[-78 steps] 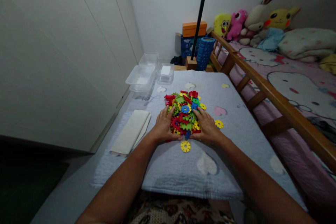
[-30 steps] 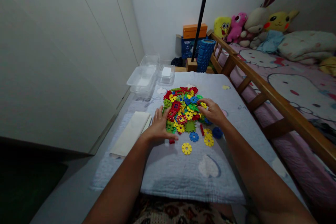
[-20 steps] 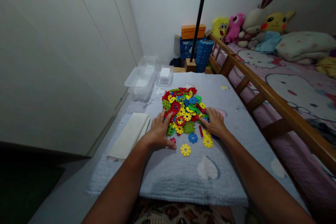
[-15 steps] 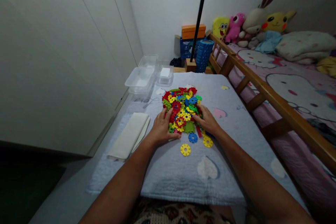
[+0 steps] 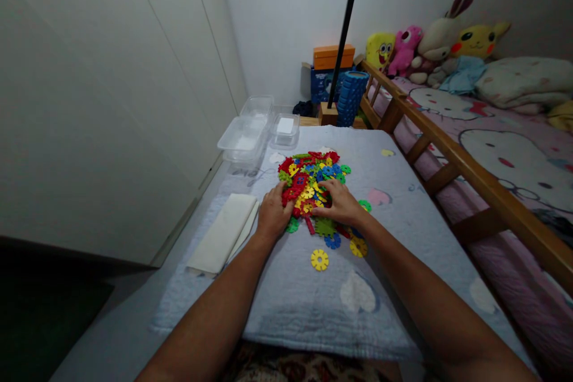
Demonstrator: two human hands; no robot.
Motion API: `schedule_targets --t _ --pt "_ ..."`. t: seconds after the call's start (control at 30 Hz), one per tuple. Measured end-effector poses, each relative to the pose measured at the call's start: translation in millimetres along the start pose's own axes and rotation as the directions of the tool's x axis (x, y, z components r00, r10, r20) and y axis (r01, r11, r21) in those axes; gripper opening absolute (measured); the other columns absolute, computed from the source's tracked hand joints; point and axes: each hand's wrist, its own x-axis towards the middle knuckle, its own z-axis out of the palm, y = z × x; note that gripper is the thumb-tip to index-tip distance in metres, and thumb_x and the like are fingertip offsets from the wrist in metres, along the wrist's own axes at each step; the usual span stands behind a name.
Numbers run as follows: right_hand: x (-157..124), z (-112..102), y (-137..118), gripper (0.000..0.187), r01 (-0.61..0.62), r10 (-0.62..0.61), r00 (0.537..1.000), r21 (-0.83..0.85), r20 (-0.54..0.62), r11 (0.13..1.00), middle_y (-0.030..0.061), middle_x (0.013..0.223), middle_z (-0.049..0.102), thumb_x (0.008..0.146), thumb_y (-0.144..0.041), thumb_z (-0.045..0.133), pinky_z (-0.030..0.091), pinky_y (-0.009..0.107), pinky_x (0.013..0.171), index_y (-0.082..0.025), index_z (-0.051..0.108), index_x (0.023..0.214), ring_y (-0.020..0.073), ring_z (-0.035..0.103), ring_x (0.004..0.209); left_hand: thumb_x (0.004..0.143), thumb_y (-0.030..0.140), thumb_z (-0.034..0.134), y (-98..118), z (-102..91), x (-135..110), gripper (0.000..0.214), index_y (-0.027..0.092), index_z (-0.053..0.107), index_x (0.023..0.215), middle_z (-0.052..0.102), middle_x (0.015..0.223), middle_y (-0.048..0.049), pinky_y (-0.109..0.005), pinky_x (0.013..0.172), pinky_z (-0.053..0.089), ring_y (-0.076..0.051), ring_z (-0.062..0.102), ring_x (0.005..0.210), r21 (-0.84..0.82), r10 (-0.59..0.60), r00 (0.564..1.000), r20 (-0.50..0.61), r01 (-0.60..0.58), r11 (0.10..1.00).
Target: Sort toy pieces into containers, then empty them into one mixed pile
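Note:
A heap of colourful plastic building pieces, red, yellow, blue and green, lies on the cloth-covered table. My left hand rests against the heap's left side, fingers bent and parted. From the right, my right hand reaches over the heap, its thumb and fingers spread with pieces between and under them. I see no piece clearly gripped in either hand. In front of the heap lie a loose yellow notched disc, a blue disc and another yellow disc.
Left of the heap lies a folded cream-coloured sheet. Clear plastic containers stand at the table's far left, beside a smaller lidded box. A wooden bed rail runs along the right; a white cabinet stands left.
My right hand has moved left, onto the heap, and the left hand has slid slightly in. Some pieces have shifted; a green disc shows right of the heap. The whole view has moved a little.

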Motion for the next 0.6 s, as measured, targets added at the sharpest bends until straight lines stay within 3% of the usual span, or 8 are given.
schedule_targets --t 0.1,0.23,0.33,0.43,0.5,0.6 --pt "3.2 4.7 -15.9 0.094 -0.065 0.069 0.997 -0.153 0.025 0.986 0.0193 0.140 0.049 0.066 -0.063 0.081 0.039 0.052 0.106 -0.019 0.050 0.144 0.0389 0.048 0.127 0.088 0.023 0.053 0.3 1.0 1.1 0.047 0.018 0.052 0.135 0.062 0.130 -0.0124 -0.046 0.108 0.045 -0.028 0.058 0.121 -0.010 -0.003 1.000 -0.024 0.003 1.000" --pt "7.9 2.5 -21.2 0.062 -0.070 0.075 0.997 -0.166 0.025 0.984 0.0165 0.130 0.057 0.080 -0.049 0.073 0.043 0.043 0.102 -0.019 0.060 0.133 0.0314 0.055 0.119 0.089 0.033 0.057 1.1 -1.8 -1.1 0.048 0.019 0.050 0.134 0.057 0.133 -0.0134 -0.047 0.113 0.040 -0.028 0.051 0.130 -0.034 0.061 0.997 -0.052 -0.063 0.997" --pt "8.2 -6.7 -7.1 0.040 -0.045 0.049 0.998 -0.124 0.029 0.991 0.0123 0.117 0.064 0.085 -0.032 0.067 0.046 0.036 0.096 -0.019 0.066 0.123 0.0258 0.060 0.109 0.081 0.046 0.070 2.3 -4.7 -5.2 0.069 0.019 0.045 0.140 0.046 0.143 -0.0156 -0.048 0.117 0.034 -0.031 0.042 0.138 -0.024 0.117 0.993 -0.029 -0.118 0.993" --pt "4.4 -17.9 15.1 0.031 -0.096 0.100 0.995 -0.126 0.026 0.987 0.0092 0.108 0.070 0.084 -0.021 0.063 0.048 0.033 0.088 -0.021 0.069 0.115 0.0243 0.064 0.101 0.069 0.051 0.080 3.9 -4.5 -9.0 0.091 0.020 0.042 0.145 0.034 0.152 -0.0169 -0.052 0.119 0.031 -0.036 0.034 0.143 0.014 0.152 0.988 0.040 -0.153 0.988" --pt "1.4 -25.3 29.7 0.029 -0.159 0.161 0.987 -0.151 -0.001 0.976 0.0088 0.106 0.071 0.083 -0.018 0.063 0.048 0.033 0.086 -0.022 0.071 0.112 0.0245 0.065 0.099 0.065 0.051 0.083 4.4 -2.9 -9.9 0.094 0.022 0.043 0.145 0.030 0.154 -0.0159 -0.052 0.119 0.031 -0.037 0.032 0.145 0.042 0.150 0.986 0.069 -0.153 0.987" --pt "2.4 -35.1 45.3 0.026 -0.190 0.187 0.982 -0.169 -0.033 0.967 0.0106 0.106 0.071 0.084 -0.024 0.066 0.049 0.034 0.086 -0.020 0.071 0.109 0.0254 0.065 0.099 0.068 0.051 0.080 3.8 -0.2 -8.2 0.084 0.022 0.049 0.141 0.032 0.153 -0.0156 -0.052 0.118 0.034 -0.037 0.036 0.143 0.074 0.092 0.994 0.051 -0.096 0.993"
